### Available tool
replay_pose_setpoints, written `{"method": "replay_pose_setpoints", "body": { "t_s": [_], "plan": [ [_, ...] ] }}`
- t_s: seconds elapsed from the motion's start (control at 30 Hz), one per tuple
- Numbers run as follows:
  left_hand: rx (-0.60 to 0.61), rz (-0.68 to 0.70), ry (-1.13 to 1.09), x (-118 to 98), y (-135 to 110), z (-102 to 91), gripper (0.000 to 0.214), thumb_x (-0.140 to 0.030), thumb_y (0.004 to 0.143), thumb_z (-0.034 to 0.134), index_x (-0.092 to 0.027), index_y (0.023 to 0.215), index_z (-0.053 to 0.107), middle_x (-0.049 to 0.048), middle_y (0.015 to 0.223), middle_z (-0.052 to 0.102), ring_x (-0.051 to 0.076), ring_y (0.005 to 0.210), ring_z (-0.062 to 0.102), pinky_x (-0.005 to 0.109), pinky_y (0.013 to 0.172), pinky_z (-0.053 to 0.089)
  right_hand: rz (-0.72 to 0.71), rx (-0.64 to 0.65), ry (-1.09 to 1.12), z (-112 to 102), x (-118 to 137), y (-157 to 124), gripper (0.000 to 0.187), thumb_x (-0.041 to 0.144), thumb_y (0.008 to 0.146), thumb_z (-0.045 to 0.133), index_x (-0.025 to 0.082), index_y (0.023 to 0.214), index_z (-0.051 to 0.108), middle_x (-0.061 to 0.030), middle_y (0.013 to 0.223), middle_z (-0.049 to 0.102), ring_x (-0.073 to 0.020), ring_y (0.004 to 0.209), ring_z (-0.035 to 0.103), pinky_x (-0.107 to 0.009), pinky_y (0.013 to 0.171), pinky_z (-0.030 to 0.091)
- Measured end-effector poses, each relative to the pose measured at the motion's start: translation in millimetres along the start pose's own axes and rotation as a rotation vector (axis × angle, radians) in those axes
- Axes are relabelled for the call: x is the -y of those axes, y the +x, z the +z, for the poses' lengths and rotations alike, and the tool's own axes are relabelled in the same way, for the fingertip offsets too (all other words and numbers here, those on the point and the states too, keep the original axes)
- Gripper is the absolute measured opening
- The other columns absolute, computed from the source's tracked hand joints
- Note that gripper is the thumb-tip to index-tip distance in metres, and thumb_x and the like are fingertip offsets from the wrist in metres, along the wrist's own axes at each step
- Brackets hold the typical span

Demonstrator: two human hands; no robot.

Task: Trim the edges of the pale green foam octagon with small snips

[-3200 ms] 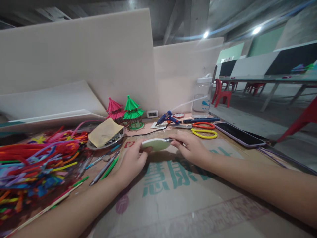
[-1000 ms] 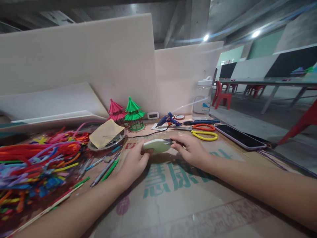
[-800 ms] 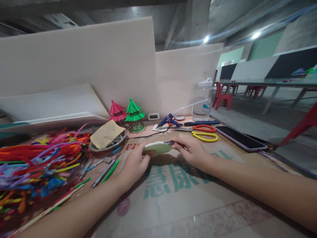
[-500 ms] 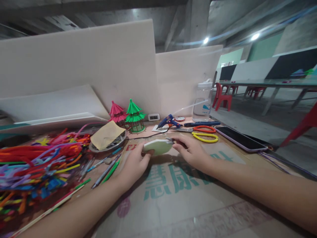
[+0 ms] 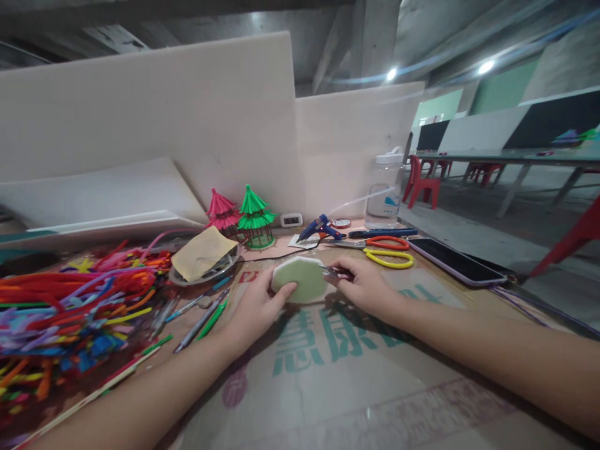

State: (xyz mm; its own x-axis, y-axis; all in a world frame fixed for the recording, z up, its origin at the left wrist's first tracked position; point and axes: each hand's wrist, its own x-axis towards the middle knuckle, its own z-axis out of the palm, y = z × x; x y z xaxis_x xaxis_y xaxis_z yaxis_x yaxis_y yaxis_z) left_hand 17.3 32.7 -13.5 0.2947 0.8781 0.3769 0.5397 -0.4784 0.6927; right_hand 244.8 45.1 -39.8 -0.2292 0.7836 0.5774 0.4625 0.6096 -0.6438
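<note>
My left hand (image 5: 264, 295) grips a pale green octagonal piece (image 5: 300, 279) with a whitish rim by its left side, thumb on the flat face. The piece is tilted up toward me above the printed table cover. At its right edge, my right hand (image 5: 363, 282) pinches a small shiny metal tool (image 5: 334, 272). Its tip meets or nearly meets the rim; the fingers hide the rest, so its exact kind is unclear. Behind the hands stand a green paper pavilion (image 5: 255, 217) and a pink one (image 5: 222, 210).
A heap of coloured pipe cleaners (image 5: 79, 300) covers the left. Near it are a plate (image 5: 175, 280) and pens (image 5: 202, 319). A blue glue gun (image 5: 322, 229), scissors (image 5: 388, 259), a phone (image 5: 457, 262) and a water bottle (image 5: 385, 194) lie or stand along the back and right.
The green octagonal piece has tipped up, so more of its flat face shows. My right hand has shifted slightly, keeping the metal tool at its edge.
</note>
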Motion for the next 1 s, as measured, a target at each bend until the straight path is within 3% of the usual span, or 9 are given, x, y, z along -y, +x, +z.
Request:
{"method": "replay_pose_setpoints", "body": {
  "t_s": [0.17, 0.3, 0.7, 1.0],
  "plan": [
    [-0.022, -0.012, 0.015, 0.1, -1.1, 0.1, 0.022, -0.034, 0.088, 0.053, -0.019, 0.102, 0.059, 0.0053, 0.102, 0.069, 0.023, 0.096, 0.062, 0.032, 0.08, 0.051, -0.14, -0.097, -0.082, -5.4, 4.4, -1.9, 0.026, 0.033, 0.092, 0.054, 0.019, 0.112, 0.061, -0.0084, 0.102, 0.07, -0.021, 0.089, 0.065, -0.033, 0.076, 0.053],
    [-0.013, -0.009, 0.055, -2.0, -1.8, -0.4, 0.02, -0.033, 0.087, 0.053, -0.02, 0.101, 0.059, 0.0055, 0.101, 0.069, 0.023, 0.095, 0.063, 0.032, 0.079, 0.05, -0.232, -0.09, -0.122, -9.4, 8.6, -1.7, 0.028, 0.031, 0.097, 0.046, 0.02, 0.118, 0.062, -0.0094, 0.114, 0.069, -0.0226, 0.106, 0.064, -0.037, 0.09, 0.051],
    [-0.005, 0.023, 0.143, -2.5, -3.7, -0.3, 0.026, -0.033, 0.088, 0.052, -0.019, 0.109, 0.058, 0.0075, 0.107, 0.069, 0.025, 0.101, 0.063, 0.032, 0.079, 0.05, -0.27, -0.051, -0.199, -11.2, 6.1, -1.3, 0.032, 0.028, 0.097, 0.047, 0.025, 0.123, 0.065, -0.0069, 0.113, 0.071, -0.0229, 0.107, 0.064, -0.041, 0.092, 0.05],
    [-0.019, 0.07, 0.178, -1.1, -5.6, 0.0, 0.016, -0.031, 0.088, 0.051, -0.019, 0.096, 0.057, 0.0038, 0.09, 0.067, 0.02, 0.081, 0.06, 0.028, 0.071, 0.047, -0.317, -0.079, -0.244, -12.2, 8.7, -2.3, 0.029, 0.031, 0.096, 0.049, 0.02, 0.114, 0.069, -0.0084, 0.1, 0.072, -0.0219, 0.096, 0.065, -0.037, 0.085, 0.052]
  ]
}}
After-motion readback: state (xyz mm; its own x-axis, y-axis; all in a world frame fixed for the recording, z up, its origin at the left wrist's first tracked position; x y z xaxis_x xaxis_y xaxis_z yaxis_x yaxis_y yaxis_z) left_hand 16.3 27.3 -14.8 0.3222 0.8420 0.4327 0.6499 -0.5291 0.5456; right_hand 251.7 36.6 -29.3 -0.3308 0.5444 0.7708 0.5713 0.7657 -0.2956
